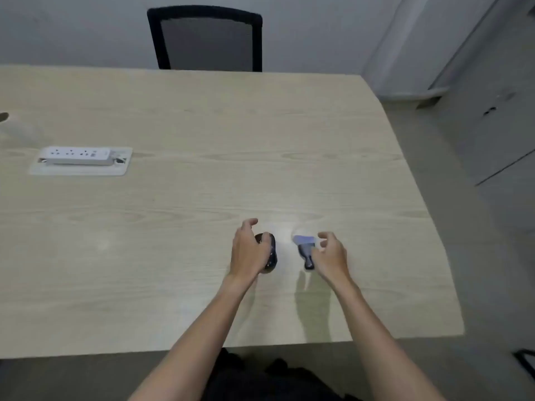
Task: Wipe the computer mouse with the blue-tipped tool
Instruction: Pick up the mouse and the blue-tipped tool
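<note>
A black computer mouse [269, 250] lies on the light wooden table [202, 198], near its front right part. My left hand [247, 250] hovers over the mouse's left side with fingers spread, covering part of it; contact cannot be told. To the right lies the tool [304, 248], with a dark handle and a pale blue tip that points away from me. My right hand [331, 254] is just right of the tool, fingers curled and apart, near its handle but not closed on it.
A white power strip [78, 156] sits in a recessed tray at the table's left. A black office chair [207, 39] stands behind the far edge. Grey cabinets [492, 111] line the right side, past the table's curved right edge.
</note>
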